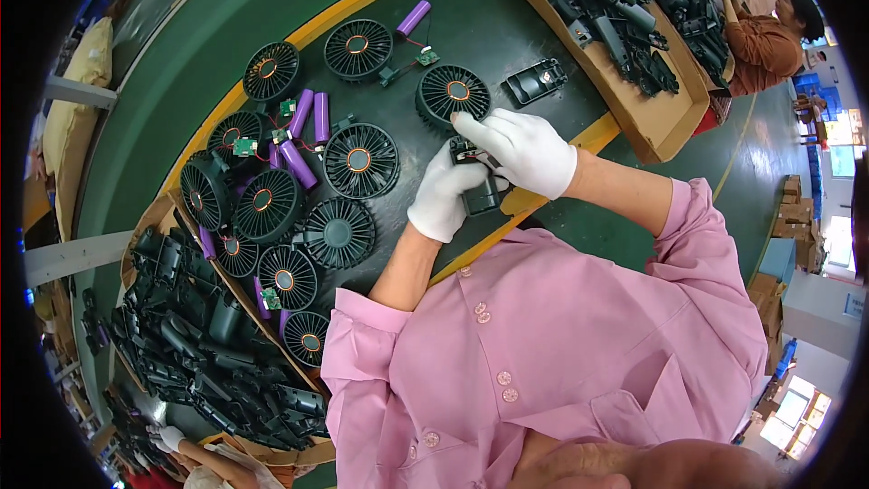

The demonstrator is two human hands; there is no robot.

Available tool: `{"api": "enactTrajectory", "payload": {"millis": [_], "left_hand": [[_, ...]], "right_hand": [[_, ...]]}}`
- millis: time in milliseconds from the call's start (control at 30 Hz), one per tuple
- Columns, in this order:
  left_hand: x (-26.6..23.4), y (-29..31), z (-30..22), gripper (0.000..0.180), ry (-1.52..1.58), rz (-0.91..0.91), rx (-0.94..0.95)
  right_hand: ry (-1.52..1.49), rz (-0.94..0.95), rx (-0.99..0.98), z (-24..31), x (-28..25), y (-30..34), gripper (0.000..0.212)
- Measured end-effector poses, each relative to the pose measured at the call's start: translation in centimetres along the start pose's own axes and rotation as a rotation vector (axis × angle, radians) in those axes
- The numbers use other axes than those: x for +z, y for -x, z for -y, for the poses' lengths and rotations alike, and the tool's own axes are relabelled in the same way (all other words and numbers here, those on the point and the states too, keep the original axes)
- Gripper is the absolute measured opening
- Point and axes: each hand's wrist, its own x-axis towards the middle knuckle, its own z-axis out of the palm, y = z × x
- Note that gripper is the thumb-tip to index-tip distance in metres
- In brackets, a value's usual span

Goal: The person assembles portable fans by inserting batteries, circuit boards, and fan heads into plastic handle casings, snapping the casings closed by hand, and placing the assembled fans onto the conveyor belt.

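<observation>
Both my hands wear white gloves and work at a small handheld fan near the table's front edge. My left hand [438, 194] is wrapped round the fan's black handle [482, 197], whose upper part is open and shows some parts inside. My right hand [534, 154] is closed over the handle's upper end, thumb and fingers pressed together there; what lies under the fingertips is hidden. Just beyond them is the round black fan head [454, 93] with a copper-coloured ring. A black handle cover [535, 81] lies on the table to the right of it.
Several fan heads [360, 160] with purple battery cells [297, 165] and green circuit boards [244, 147] crowd the table's left. Cardboard boxes of black plastic parts stand at left [195, 344] and far right [625, 36]. Co-workers [768, 45] are at upper right and lower left.
</observation>
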Motion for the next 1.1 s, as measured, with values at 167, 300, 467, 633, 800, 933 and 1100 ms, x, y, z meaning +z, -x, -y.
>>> {"api": "enactTrajectory", "payload": {"millis": [167,300,467,633,800,933,1100], "left_hand": [[0.2,-0.3,0.4,0.027,0.234,-0.047,-0.038],[0.0,-0.5,1.5,0.029,-0.059,-0.279,0.094],[-0.2,-0.4,1.2,0.033,0.168,-0.267,0.069],[-0.6,-1.0,1.8,0.034,0.142,-0.258,0.133],[0.3,-0.5,1.4,0.033,0.119,-0.277,0.089],[-0.1,-0.7,1.7,0.033,0.086,-0.283,0.096],[0.4,-0.7,1.4,0.033,0.02,-0.341,0.069]], "right_hand": [[-0.086,0.021,0.139,0.4,-0.1,-0.6,0.069],[-0.154,0.055,0.355,1.4,-1.3,-0.1,0.061],[-0.091,-0.015,0.385,3.5,-2.7,2.0,0.039],[0.076,-0.037,0.328,5.4,-1.3,3.0,0.027],[0.295,-0.134,0.123,5.3,0.0,2.9,0.028],[0.343,-0.124,0.051,5.0,1.2,2.9,0.031],[0.146,-0.013,0.072,4.4,0.7,2.1,0.047]]}}
